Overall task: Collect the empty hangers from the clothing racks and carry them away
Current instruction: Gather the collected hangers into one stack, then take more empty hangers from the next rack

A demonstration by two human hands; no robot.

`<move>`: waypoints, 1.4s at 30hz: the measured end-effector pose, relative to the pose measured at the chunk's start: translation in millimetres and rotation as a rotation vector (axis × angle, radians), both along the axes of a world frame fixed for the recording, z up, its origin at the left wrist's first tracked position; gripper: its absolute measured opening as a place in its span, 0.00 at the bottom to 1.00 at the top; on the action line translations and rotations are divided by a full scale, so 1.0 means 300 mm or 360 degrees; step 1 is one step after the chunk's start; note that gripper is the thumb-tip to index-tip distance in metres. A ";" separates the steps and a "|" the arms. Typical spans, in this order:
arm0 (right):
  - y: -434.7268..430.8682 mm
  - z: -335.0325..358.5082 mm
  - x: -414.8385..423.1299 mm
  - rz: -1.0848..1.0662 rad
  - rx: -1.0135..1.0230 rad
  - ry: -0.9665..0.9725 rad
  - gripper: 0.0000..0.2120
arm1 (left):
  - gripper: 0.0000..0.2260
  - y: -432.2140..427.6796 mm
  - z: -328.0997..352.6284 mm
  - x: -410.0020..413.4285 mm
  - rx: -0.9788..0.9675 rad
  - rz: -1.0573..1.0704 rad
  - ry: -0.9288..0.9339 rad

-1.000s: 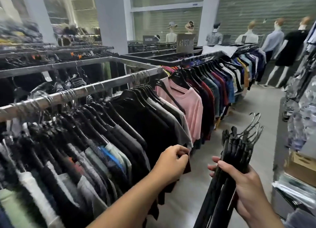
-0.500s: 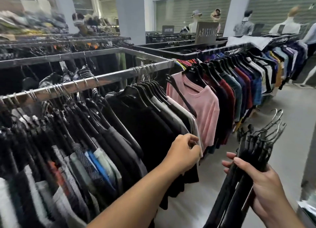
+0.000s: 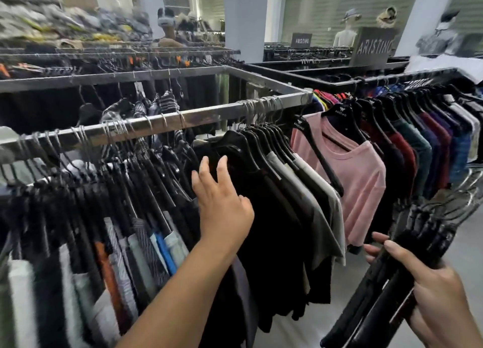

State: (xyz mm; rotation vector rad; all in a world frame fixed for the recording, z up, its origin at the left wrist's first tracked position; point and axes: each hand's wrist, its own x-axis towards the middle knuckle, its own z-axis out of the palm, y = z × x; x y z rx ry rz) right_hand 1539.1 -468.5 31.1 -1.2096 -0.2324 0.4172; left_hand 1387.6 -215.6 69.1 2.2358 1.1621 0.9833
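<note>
2 hands share the job: the right hand (image 3: 441,292) grips a bundle of black hangers (image 3: 376,295) low beside the rail (image 3: 183,120), freeing the left hand (image 3: 224,206), fingers (image 3: 222,166) spread, to part dark shirts (image 3: 264,191), probably hunting empties.

Your left hand (image 3: 222,204) is at centre, fingers straight, tips against a black shirt (image 3: 261,217) hanging on the rail (image 3: 167,124), which runs from 9 o'clock up toward 1. At 4 o'clock your right hand (image 3: 439,290) grips a bundle of black hangers (image 3: 407,256), thumb laid over them (their metal hooks are a blur just above). At 3 o'clock, past some grey shirts, hangs a pink shirt (image 3: 363,175) with a lone hanger (image 3: 321,159) slung across its front. A grey sign (image 3: 373,47) reading ARISTINO stands at 1 o'clock, a pillar (image 3: 245,21) at 12.
</note>
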 end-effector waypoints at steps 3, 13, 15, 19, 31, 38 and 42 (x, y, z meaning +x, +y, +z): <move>0.009 0.013 0.036 0.0043 0.0049 -0.0006 0.14 | 0.45 0.001 -0.005 -0.009 -0.0025 0.0054 0.0187; -0.011 0.014 0.106 0.0136 0.0081 0.0009 0.15 | 0.47 0.050 0.077 0.022 -0.0443 0.0328 0.0340; -0.019 0.017 0.111 0.0138 0.0072 -0.0004 0.25 | 0.45 0.059 0.087 0.041 -0.0578 0.0351 0.0237; -0.037 0.020 0.115 0.0138 0.0054 -0.0013 0.29 | 0.27 0.073 0.064 0.068 -0.0794 0.0324 -0.0147; -0.048 0.041 0.138 0.0156 0.0093 0.0019 0.13 | 0.10 -0.124 0.211 0.073 -0.1058 -0.0361 -0.0954; -0.032 0.072 0.152 0.0170 0.0087 -0.0058 0.30 | 0.14 -0.353 0.300 0.052 -0.0701 -0.0707 -0.0709; -0.034 0.107 0.151 0.0201 0.0100 -0.0100 0.33 | 0.11 -0.473 0.314 0.034 -0.0534 -0.0779 -0.0519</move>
